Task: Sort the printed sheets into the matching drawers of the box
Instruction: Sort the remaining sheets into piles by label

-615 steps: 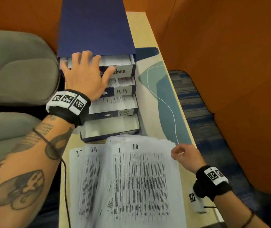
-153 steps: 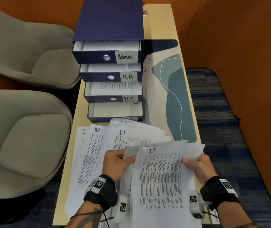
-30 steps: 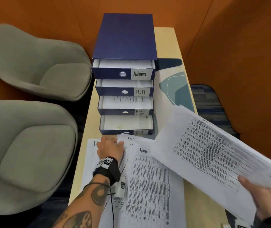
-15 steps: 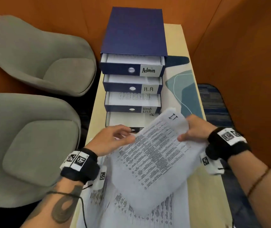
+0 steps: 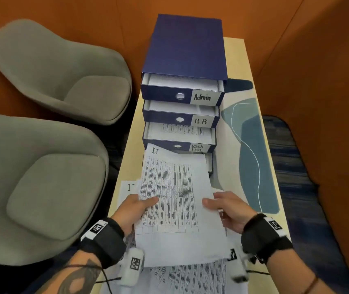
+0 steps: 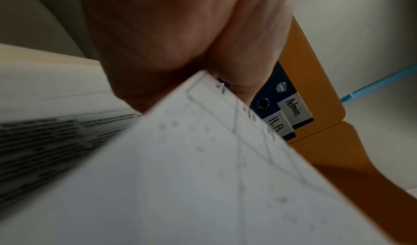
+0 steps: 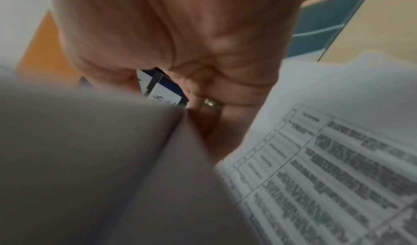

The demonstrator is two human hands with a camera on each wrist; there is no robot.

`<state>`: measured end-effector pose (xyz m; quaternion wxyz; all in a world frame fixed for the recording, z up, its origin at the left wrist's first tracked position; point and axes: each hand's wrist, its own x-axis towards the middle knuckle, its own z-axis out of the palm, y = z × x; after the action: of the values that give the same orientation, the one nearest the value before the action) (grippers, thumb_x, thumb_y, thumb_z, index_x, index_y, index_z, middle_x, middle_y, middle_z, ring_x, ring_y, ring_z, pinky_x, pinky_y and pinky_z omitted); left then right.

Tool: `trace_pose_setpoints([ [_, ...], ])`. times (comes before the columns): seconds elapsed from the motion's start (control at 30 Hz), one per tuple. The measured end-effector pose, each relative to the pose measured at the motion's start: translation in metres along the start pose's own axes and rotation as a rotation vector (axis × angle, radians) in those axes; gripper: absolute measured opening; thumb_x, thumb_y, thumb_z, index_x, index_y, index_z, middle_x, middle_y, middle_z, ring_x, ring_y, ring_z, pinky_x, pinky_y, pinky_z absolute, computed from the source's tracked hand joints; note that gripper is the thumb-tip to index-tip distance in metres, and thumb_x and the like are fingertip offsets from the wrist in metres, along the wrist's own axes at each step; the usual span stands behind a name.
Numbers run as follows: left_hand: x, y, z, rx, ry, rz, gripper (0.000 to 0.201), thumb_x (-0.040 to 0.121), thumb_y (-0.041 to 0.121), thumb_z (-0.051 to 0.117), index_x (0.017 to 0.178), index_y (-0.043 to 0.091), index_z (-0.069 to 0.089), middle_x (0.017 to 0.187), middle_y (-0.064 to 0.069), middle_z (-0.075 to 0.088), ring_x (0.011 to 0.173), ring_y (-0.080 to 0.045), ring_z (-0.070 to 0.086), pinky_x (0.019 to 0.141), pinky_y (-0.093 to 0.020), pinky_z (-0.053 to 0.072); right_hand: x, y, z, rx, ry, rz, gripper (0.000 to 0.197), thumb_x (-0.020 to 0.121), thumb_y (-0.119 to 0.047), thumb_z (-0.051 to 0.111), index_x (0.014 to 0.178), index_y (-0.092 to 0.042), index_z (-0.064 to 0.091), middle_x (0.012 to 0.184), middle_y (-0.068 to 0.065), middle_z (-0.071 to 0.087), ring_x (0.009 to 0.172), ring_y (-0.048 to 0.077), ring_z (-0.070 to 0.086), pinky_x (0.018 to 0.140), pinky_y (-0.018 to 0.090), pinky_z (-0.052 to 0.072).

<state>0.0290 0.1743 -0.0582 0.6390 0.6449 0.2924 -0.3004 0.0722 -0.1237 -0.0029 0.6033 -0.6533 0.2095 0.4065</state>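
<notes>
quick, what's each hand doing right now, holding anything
Left hand: holding the left edge of the I.T sheet, thumb on top.
Right hand: holding the right edge of the same sheet, thumb on top.

Navy-blue cardboard drawer box [image 5: 187,49], white sheet [image 5: 175,196] black-printed in table rows, grey padded chairs [image 5: 42,177], orange walls [image 5: 317,81].

The I.T sheet [image 5: 175,200] covers most of the bottom drawer [image 5: 209,164], so its label and contents can't be seen. The loose pile of sheets [image 5: 192,279] runs off the bottom edge. Both wrist views are blurred, the printed text unreadable.
</notes>
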Motion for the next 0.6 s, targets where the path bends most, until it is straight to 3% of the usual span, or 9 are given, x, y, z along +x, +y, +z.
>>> trace_pose_setpoints([
  [0.03,-0.004,0.008,0.005,-0.076,-0.013,-0.014,0.076,0.078,0.051,0.088,0.134,0.006,0.063,0.121,-0.008,0.076,0.112,-0.029,0.073,0.103,-0.051,0.055,-0.003,0.003,0.004,0.034,-0.021,-0.021,0.021,0.091,-0.003,0.073,0.112,-0.001,0.07,0.106,0.014,0.078,0.092,0.032,0.076,0.084,0.044,0.06],
  [0.1,-0.016,0.026,0.012,-0.252,-0.054,-0.047,0.047,0.092,0.031,0.077,0.128,0.001,0.067,0.121,-0.017,0.075,0.111,-0.035,0.073,0.102,-0.051,0.055,-0.004,-0.002,0.005,0.044,0.03,-0.075,0.023,0.093,0.007,0.065,0.114,0.002,0.071,0.106,0.018,0.078,0.093,0.033,0.077,0.077,0.04,0.063],
  [0.2,-0.028,0.045,0.013,-0.429,-0.139,-0.123,0.032,0.097,0.028,0.069,0.119,0.006,0.073,0.117,-0.018,0.076,0.098,-0.033,0.077,0.078,-0.04,0.065,0.006,-0.027,0.0,-0.016,0.163,-0.143,0.017,0.092,0.004,0.068,0.108,0.001,0.073,0.089,0.008,0.08,0.073,0.018,0.077,0.059,0.024,0.059],
  [0.23,-0.029,0.045,0.012,-0.398,-0.16,-0.146,0.031,0.096,0.03,0.07,0.117,0.007,0.074,0.113,-0.016,0.077,0.09,-0.031,0.077,0.068,-0.036,0.064,0.015,-0.033,-0.003,-0.035,0.197,-0.169,0.019,0.091,0.0,0.071,0.11,0.0,0.072,0.091,0.007,0.079,0.075,0.017,0.077,0.063,0.025,0.06],
  [0.33,-0.03,0.045,0.013,-0.168,-0.099,-0.106,0.027,0.097,0.02,0.071,0.118,0.004,0.069,0.086,-0.01,0.076,0.058,-0.019,0.068,0.039,-0.02,0.049,0.038,-0.038,-0.009,-0.066,0.295,-0.177,0.055,0.08,-0.023,0.084,0.125,0.001,0.063,0.117,0.014,0.073,0.105,0.029,0.072,0.098,0.042,0.057],
  [0.37,-0.026,0.044,0.014,-0.145,-0.049,-0.064,0.022,0.098,0.016,0.069,0.115,0.002,0.068,0.082,-0.009,0.074,0.052,-0.016,0.064,0.035,-0.018,0.043,0.038,-0.035,-0.008,-0.008,0.278,-0.148,0.05,0.079,-0.023,0.085,0.116,0.002,0.064,0.116,0.015,0.072,0.103,0.031,0.072,0.098,0.043,0.056],
  [0.43,-0.015,0.046,0.015,-0.132,0.075,0.003,0.016,0.1,0.013,0.067,0.11,0.001,0.067,0.086,-0.01,0.068,0.046,-0.013,0.059,0.033,-0.016,0.038,0.029,-0.027,-0.001,0.089,0.192,-0.053,0.023,0.086,-0.008,0.08,0.097,0.001,0.063,0.104,0.02,0.073,0.085,0.033,0.074,0.075,0.036,0.059],
  [0.5,0.0,0.048,0.019,-0.148,0.158,0.047,0.019,0.1,0.013,0.066,0.111,-0.002,0.065,0.094,-0.014,0.069,0.043,-0.011,0.061,0.033,-0.016,0.04,0.028,-0.016,0.005,0.136,0.16,0.014,0.021,0.091,0.003,0.071,0.11,0.009,0.061,0.112,0.027,0.071,0.071,0.031,0.075,0.054,0.028,0.057],
  [0.6,0.01,0.052,0.028,-0.267,0.194,0.041,0.02,0.099,0.017,0.069,0.108,-0.001,0.067,0.088,-0.015,0.076,0.046,-0.012,0.06,0.035,-0.017,0.044,0.041,-0.018,0.011,0.225,0.286,-0.026,0.031,0.095,0.012,0.061,0.124,0.014,0.052,0.121,0.032,0.062,0.052,0.022,0.07,0.039,0.021,0.048],
])
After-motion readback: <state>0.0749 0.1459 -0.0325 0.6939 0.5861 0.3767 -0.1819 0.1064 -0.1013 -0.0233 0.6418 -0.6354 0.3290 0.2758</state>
